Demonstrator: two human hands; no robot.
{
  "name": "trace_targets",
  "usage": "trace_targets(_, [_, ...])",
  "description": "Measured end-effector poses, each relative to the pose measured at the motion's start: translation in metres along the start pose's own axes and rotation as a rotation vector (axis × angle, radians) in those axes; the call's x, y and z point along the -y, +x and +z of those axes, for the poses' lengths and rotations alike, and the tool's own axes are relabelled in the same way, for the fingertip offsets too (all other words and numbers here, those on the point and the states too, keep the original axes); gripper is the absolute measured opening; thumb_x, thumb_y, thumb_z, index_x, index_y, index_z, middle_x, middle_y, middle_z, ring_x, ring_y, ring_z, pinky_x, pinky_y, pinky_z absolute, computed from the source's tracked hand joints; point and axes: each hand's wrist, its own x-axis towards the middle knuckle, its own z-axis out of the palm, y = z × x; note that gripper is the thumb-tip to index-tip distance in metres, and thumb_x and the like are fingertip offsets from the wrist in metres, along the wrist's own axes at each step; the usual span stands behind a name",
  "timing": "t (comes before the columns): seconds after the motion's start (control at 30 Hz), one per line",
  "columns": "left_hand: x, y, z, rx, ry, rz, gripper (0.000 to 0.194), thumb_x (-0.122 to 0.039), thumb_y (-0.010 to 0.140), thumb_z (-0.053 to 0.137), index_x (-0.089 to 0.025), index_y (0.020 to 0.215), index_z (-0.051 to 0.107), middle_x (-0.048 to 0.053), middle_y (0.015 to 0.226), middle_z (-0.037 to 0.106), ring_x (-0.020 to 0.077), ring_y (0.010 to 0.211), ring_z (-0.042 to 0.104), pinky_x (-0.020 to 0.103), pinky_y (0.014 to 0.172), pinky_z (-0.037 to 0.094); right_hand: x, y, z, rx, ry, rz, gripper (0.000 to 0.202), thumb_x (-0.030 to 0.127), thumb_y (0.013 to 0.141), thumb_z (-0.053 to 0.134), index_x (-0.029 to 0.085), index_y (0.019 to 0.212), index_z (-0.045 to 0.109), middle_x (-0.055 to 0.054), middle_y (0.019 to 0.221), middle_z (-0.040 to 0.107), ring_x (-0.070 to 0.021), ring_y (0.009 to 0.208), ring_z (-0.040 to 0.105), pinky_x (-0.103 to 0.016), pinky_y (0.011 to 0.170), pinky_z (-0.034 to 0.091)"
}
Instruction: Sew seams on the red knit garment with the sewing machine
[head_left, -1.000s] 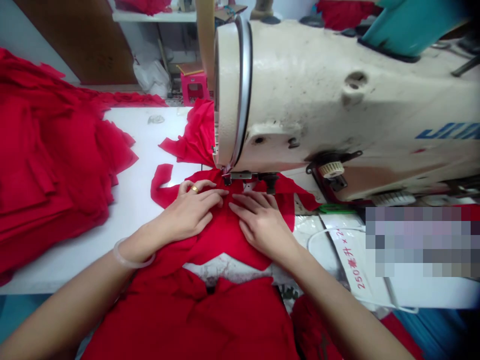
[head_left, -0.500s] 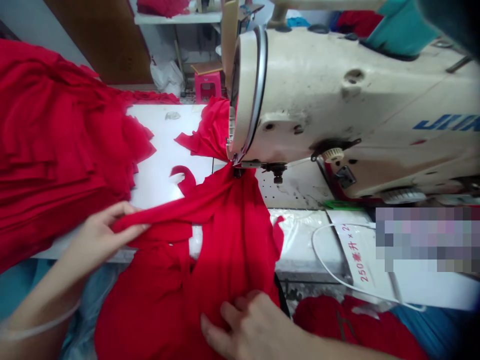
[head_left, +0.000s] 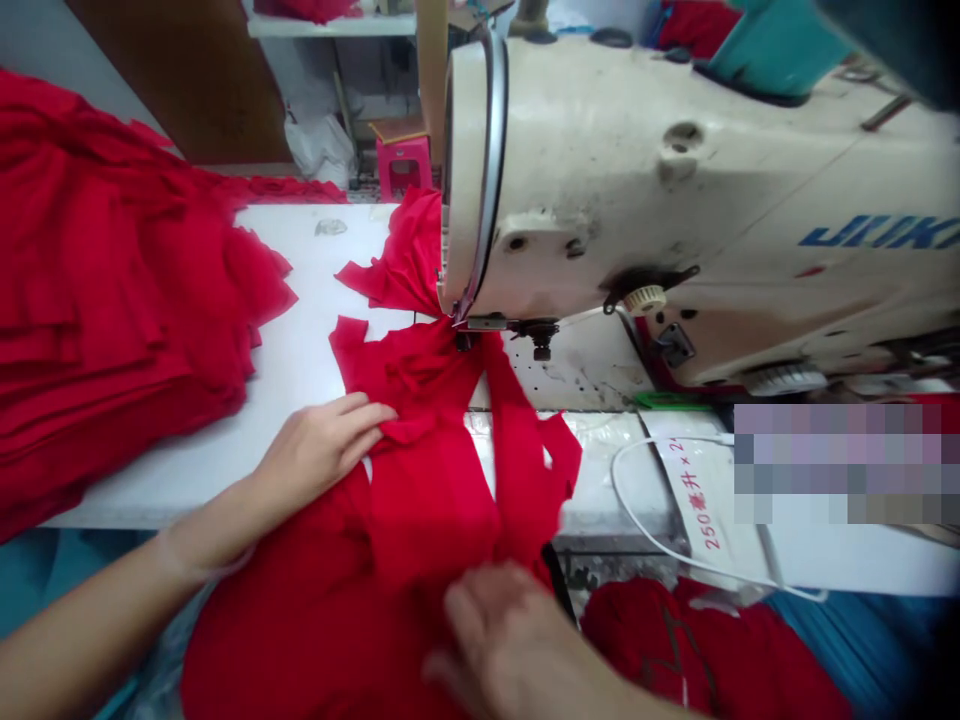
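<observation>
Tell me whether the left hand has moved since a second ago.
Yes. The left hand has drawn back from beside the needle of the sewing machine, toward the table's near edge, and now rests on the red fabric.

Red fabric piece point(head_left: 435, 470), plain, unpatterned, at centre. Stack of cut pieces point(head_left: 112, 300), the same solid red, at nine o'clock. Sewing machine point(head_left: 675, 200), cream-white body with grey smudges and blue lettering at three o'clock. Table top point(head_left: 300, 360), plain white. Cable point(head_left: 660, 540), white, at four o'clock. Label strip point(head_left: 701, 500), white with red characters. Stool point(head_left: 405, 165), bright pink, at twelve o'clock. Cloth point(head_left: 772, 45), teal, at one o'clock. Door panel point(head_left: 187, 80), dark brown, at eleven o'clock.
</observation>
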Motion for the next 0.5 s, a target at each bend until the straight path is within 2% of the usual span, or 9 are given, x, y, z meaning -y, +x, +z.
trace_targets(0.07, [-0.011,-0.017,-0.015,-0.088,-0.030,0.126,0.028,-0.017,0.099,0.047,-0.022,0.121,0.064,0.003,0.091,0.067,0.0135,0.073,0.063,0.023,0.065,0.049,0.006,-0.002,0.000,-0.038,0.117,-0.053,0.030,0.037,0.095,0.053,0.020,0.071,0.050,0.000,0.060,0.053,-0.0141,0.050,0.049,-0.026,0.041,0.035])
trace_targets(0.1, [-0.021,-0.025,-0.021,-0.105,-0.044,0.185,0.030,-0.016,0.099,0.048,-0.023,0.123,0.063,0.002,0.091,0.067,0.0132,0.072,0.062,0.024,0.064,0.048,0.007,-0.001,-0.002,-0.075,0.148,-0.044,0.027,0.036,0.095,0.054,0.020,0.073,0.052,-0.002,0.065,0.057,-0.0144,0.054,0.053,-0.025,0.041,0.036])
trace_targets(0.17, [-0.045,-0.036,-0.025,-0.091,-0.101,0.251,0.029,-0.015,0.099,0.047,-0.023,0.122,0.063,0.003,0.094,0.070,0.0146,0.075,0.062,0.026,0.068,0.050,0.002,0.007,-0.009,-0.198,0.111,0.048,0.012,0.026,0.094,0.054,0.017,0.089,0.061,-0.010,0.087,0.067,-0.0200,0.079,0.064,-0.027,0.058,0.051])
trace_targets(0.2, [-0.056,-0.039,-0.023,-0.077,-0.141,0.273,0.027,-0.014,0.099,0.046,-0.021,0.117,0.064,0.004,0.096,0.071,0.0155,0.078,0.063,0.027,0.072,0.052,-0.004,0.011,-0.013,-0.253,0.064,0.082,0.014,0.019,0.093,0.052,0.014,0.101,0.063,-0.014,0.101,0.068,-0.0245,0.095,0.064,-0.032,0.072,0.055])
trace_targets(0.27, [-0.071,-0.041,-0.014,-0.066,-0.193,0.314,0.023,-0.012,0.097,0.043,-0.018,0.105,0.064,0.006,0.096,0.072,0.0173,0.086,0.066,0.029,0.084,0.055,-0.014,0.020,-0.021,-0.300,-0.017,0.061,0.030,0.009,0.091,0.047,0.011,0.118,0.061,-0.018,0.118,0.066,-0.0299,0.115,0.058,-0.043,0.092,0.052])
trace_targets(0.3, [-0.074,-0.041,-0.008,-0.069,-0.196,0.323,0.022,-0.011,0.096,0.043,-0.017,0.102,0.063,0.007,0.097,0.072,0.0183,0.090,0.067,0.029,0.088,0.055,-0.018,0.023,-0.024,-0.293,-0.008,0.036,0.032,0.007,0.092,0.044,0.012,0.118,0.061,-0.016,0.116,0.067,-0.0287,0.114,0.058,-0.044,0.093,0.052])
trace_targets(0.37, [-0.075,-0.036,0.005,-0.076,-0.158,0.283,0.023,-0.011,0.091,0.042,-0.014,0.105,0.060,0.012,0.104,0.071,0.0218,0.097,0.067,0.032,0.088,0.057,-0.021,0.027,-0.028,-0.254,0.120,0.013,0.028,0.008,0.093,0.040,0.014,0.103,0.065,-0.011,0.097,0.071,-0.0216,0.096,0.064,-0.036,0.085,0.055])
trace_targets(0.43, [-0.070,-0.028,0.016,-0.041,-0.052,0.151,0.034,-0.012,0.085,0.042,-0.009,0.116,0.056,0.014,0.107,0.069,0.0228,0.088,0.069,0.031,0.070,0.059,-0.021,0.030,-0.030,-0.253,0.286,0.007,0.025,0.009,0.094,0.040,0.016,0.088,0.063,-0.007,0.081,0.069,-0.0162,0.080,0.064,-0.029,0.077,0.056])
trace_targets(0.5, [-0.066,-0.020,0.023,0.010,0.112,0.067,0.043,-0.008,0.084,0.042,-0.010,0.126,0.053,0.008,0.091,0.069,0.0184,0.062,0.066,0.028,0.047,0.050,-0.026,0.034,-0.029,-0.264,0.347,-0.074,0.021,0.011,0.094,0.044,0.016,0.083,0.061,-0.007,0.082,0.068,-0.0156,0.082,0.064,-0.028,0.078,0.056])
